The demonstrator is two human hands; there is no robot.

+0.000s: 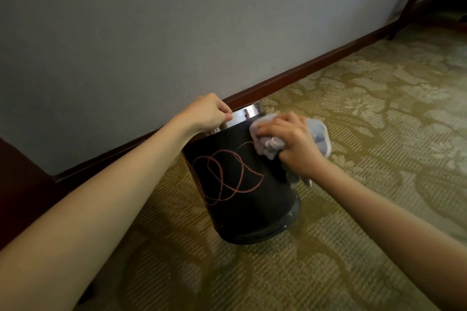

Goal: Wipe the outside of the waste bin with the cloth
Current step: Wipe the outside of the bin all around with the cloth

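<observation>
While tilted back toward the wall: waste bin (237, 184), black with pink loops, on the carpet (366, 113), base edge nearest the camera, rim farthest.
Left hand (207, 113): curled over the chrome rim (249, 113), fingers hooked on the far lip; likely there to steady the bin and stop it rolling under the wiping pressure.
Right hand (293, 144): closed round a bunched pale cloth (267, 144), pressing it against the upper side wall just below the rim, just beside the left-hand hold.
Cloth beyond the grip: loose folds spilling past the knuckles and hanging under the wrist, off the bin.
Reason for the bunching: probably a firmer pad against the curved wall.
Unwiped, by judgement: lower wall and base band, well below the cloth.
Risk: bin pivoting on its base edge if the rim hold slackens.
Beyond both hands: grey wall (126, 33) with dark wooden skirting (316, 63).
</observation>
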